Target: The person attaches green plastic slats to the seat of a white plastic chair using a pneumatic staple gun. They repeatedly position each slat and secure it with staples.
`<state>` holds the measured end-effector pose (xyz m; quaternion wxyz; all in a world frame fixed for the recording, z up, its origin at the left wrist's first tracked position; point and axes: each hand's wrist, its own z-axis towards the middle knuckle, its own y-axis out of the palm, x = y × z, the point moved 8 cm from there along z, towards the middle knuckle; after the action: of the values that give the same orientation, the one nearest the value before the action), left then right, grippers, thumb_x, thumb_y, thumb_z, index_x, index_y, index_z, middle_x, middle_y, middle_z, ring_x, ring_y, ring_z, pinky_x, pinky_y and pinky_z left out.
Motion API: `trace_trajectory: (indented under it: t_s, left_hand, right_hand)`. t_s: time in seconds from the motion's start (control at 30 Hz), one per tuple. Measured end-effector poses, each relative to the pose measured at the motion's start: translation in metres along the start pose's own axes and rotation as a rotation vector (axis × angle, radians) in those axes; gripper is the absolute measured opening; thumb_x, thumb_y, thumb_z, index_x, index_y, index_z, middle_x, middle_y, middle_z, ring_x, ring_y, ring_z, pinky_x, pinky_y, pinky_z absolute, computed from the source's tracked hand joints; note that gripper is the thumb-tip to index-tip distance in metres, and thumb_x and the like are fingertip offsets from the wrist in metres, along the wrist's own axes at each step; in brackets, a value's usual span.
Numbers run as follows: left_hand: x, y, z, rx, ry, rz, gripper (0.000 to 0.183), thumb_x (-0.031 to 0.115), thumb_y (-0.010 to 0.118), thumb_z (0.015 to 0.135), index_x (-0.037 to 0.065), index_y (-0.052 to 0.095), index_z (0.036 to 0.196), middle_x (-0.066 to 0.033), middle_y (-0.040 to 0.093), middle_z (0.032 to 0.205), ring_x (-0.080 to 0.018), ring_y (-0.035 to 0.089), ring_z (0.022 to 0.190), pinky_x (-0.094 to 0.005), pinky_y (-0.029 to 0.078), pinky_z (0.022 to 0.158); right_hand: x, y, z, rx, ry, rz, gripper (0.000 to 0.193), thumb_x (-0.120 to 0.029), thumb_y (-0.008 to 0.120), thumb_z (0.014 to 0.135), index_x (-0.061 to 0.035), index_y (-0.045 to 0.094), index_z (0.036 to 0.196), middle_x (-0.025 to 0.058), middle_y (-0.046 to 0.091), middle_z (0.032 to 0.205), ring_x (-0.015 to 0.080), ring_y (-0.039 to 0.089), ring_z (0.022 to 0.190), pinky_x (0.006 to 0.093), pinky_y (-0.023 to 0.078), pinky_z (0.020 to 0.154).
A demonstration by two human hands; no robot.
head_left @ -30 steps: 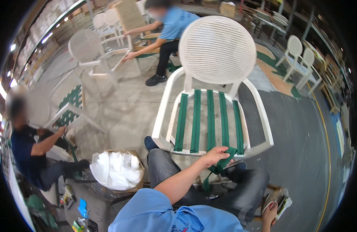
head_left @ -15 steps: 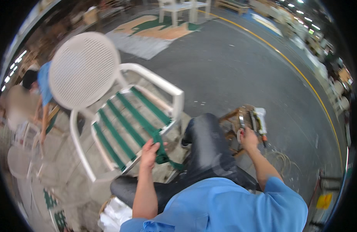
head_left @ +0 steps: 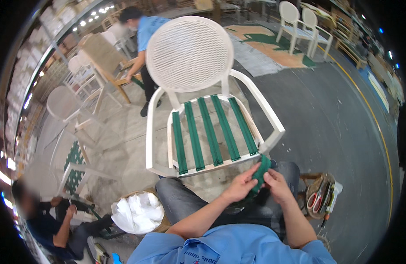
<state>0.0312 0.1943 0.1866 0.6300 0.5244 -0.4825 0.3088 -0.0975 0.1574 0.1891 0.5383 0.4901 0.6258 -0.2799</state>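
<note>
A white chair frame [head_left: 280,127] with a round woven back [head_left: 190,55] stands in front of my knees. Several green webbing straps [head_left: 210,132] run from the back to the front rail of its open seat. Close to the seat's front right corner, my left hand [head_left: 241,182] pinches a loose length of green webbing strap [head_left: 263,165]. From the other side my right hand [head_left: 278,186] grips the same strap with closed fingers. Part of the strap below the hands is hidden by them.
At my right, a small stool [head_left: 319,182] bears red-handled scissors [head_left: 314,202] and other tools. A white plastic bag [head_left: 139,213] sits in a container on my left. One co-worker [head_left: 152,33] bends over a chair behind; another co-worker [head_left: 49,224] sits at lower left.
My right hand has left the stool and come to the green strap. My left hand still holds the strap. The view has swung left, showing more of the co-workers.
</note>
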Motion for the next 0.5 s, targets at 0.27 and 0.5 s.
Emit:
trace_trajectory:
  t_s: [0.27,0.5]
  left_hand:
    - [0.002,-0.074,-0.099,0.491,0.023,0.26,0.073,0.003,0.053,0.099,0.017,0.016,0.159,-0.013,0.058,0.133,-0.018,0.058,0.114,-0.0301,0.047,0.097]
    - [0.073,-0.181,-0.227,1.477,0.157,0.062,0.081,0.007,0.058,0.095,0.007,0.007,0.159,-0.0222,0.041,0.149,-0.0237,0.052,0.123,-0.035,0.043,0.103]
  right_hand:
    - [-0.081,-0.046,0.055,0.424,-0.383,-0.211,0.025,-0.027,0.062,0.1,-0.0025,0.065,0.104,-0.0002,0.062,0.088,0.0106,0.056,0.082,0.0277,0.045,0.075]
    - [-0.104,-0.066,0.144,0.081,-0.08,-0.063,0.027,-0.031,0.061,0.1,-0.0056,0.059,0.092,0.0087,0.064,0.095,0.0197,0.061,0.08,0.0342,0.05,0.076]
